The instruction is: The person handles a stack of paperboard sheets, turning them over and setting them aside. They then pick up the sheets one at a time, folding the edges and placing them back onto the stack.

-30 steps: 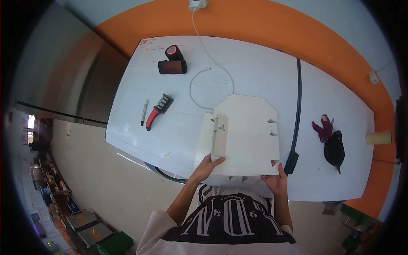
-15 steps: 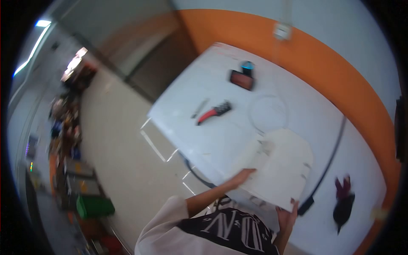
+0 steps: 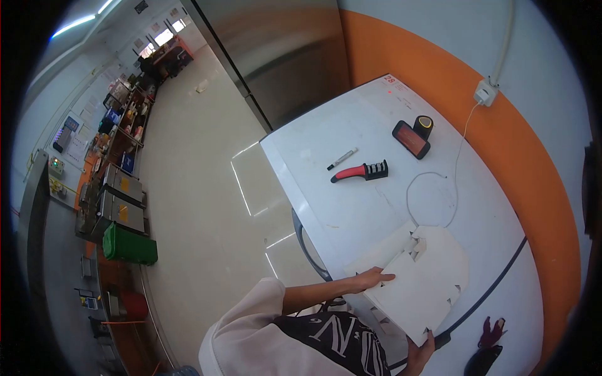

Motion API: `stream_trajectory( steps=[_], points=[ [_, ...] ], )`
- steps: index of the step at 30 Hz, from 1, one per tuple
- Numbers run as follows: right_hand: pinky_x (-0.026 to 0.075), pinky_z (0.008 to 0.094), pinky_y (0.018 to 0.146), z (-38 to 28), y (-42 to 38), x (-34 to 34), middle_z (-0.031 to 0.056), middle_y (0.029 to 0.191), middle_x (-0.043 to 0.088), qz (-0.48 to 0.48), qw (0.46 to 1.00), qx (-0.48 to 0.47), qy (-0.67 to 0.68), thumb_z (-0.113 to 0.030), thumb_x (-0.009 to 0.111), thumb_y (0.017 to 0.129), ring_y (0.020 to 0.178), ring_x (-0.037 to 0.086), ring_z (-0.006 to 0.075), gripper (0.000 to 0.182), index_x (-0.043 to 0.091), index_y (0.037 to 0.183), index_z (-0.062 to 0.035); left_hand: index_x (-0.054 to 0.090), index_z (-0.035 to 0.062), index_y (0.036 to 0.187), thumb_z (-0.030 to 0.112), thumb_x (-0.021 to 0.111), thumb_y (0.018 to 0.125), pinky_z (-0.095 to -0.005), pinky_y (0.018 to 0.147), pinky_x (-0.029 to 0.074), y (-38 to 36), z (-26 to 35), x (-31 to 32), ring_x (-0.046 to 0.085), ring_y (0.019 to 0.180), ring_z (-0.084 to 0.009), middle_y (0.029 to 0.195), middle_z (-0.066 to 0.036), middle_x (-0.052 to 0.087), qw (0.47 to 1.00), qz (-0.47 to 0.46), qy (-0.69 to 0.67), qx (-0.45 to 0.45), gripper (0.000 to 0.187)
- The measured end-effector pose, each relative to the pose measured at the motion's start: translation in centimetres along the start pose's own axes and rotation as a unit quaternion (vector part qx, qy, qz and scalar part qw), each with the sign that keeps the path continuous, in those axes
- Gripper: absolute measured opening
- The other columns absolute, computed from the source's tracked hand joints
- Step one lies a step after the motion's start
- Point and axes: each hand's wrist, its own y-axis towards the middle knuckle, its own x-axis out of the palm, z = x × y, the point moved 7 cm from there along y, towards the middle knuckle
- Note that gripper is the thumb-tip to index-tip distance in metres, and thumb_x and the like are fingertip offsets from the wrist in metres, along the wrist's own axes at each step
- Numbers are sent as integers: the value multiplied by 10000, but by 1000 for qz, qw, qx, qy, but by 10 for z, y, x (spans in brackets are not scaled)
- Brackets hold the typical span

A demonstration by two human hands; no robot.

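Note:
A flat white panel piece [image 3: 417,291] with small notches and slots lies over the near right part of the white table, on top of another pale panel. My left hand [image 3: 373,279] grips its left edge, the thumb lying on the top face. At its lower corner my right hand [image 3: 423,352] holds the near edge, with part of the fingers hidden beneath. A red and black knife sharpener [image 3: 360,171] and a marker pen [image 3: 342,159] rest farther up the table, touched by neither hand.
A phone [image 3: 411,139] leans by a round black device [image 3: 424,125]. A white cable [image 3: 456,182] runs to a wall socket [image 3: 485,93]. A black strip [image 3: 492,285] and a dark maroon object [image 3: 490,333] are at right. A green bin [image 3: 129,244] stands left.
The view has swung, so the table and its items appear farther right and lower. Both hands still hold the white panel.

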Motion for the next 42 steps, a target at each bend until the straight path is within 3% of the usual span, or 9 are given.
stream_trajectory(
  steps=[5,8,9,10,13,18,27,34,42],
  points=[
    [517,409,1060,-33,7,40,187,1371,653,43,988,-36,-146,-393,582,1083,1211,659,284,613,525,1442,100,604,-119,1333,366,612,1060,-342,966,548,14,-34,2,687,1072,-210,1250,-136,694,993,-61,-44,-88,557],
    [538,371,930,-29,25,-2,157,1172,727,216,922,-62,-316,-438,648,1044,1029,679,236,600,664,1253,124,675,-54,1234,305,558,1051,-385,808,578,23,-33,-2,681,892,-237,1081,-144,703,997,32,6,-66,419],
    [522,366,920,-30,24,2,141,1136,733,245,903,-80,-344,-442,665,1034,1016,663,226,600,676,1232,124,678,-96,1168,436,603,1034,-396,768,564,14,-11,-4,660,816,-253,940,-132,692,989,71,131,3,553],
    [508,363,936,-28,16,1,135,1138,734,279,886,-47,-367,-424,657,1045,1034,655,214,581,676,1247,120,651,-144,1187,617,646,972,-396,804,548,7,-8,-9,645,860,-256,936,-151,671,974,112,171,-96,791],
    [494,342,980,-24,4,21,132,1204,731,251,919,-110,-283,-377,657,1059,1082,645,191,545,665,1290,117,630,-150,1225,704,653,935,-386,826,540,3,-4,-12,656,857,-234,980,-165,711,963,207,169,-30,902],
    [509,310,932,-13,0,3,124,1117,760,277,915,-78,-283,-425,698,1027,1019,677,172,527,754,1169,79,600,-88,1350,379,580,1090,-335,920,549,0,-6,6,699,1024,-210,1176,-141,732,995,84,22,-47,535],
    [533,280,827,-31,-5,17,95,1033,764,240,926,-57,-285,-447,703,1018,879,693,139,543,725,1198,64,410,-14,1574,224,526,1095,-346,1077,475,-3,-7,6,601,1264,-228,1426,-156,611,999,17,20,-21,548],
    [533,277,819,-42,13,22,83,1025,760,145,925,-48,-349,-375,668,1054,887,683,120,458,706,1211,53,387,-50,1563,213,505,1061,-390,1031,535,3,-12,3,634,1257,-276,1397,-183,616,994,-41,86,-59,579],
    [537,275,831,-31,11,23,73,1037,763,165,929,-121,-309,-323,638,1076,901,680,106,403,707,1220,47,525,-75,1452,384,573,1094,-347,962,537,22,27,12,688,1089,-229,1294,-171,678,988,71,138,-23,584]
  ],
)
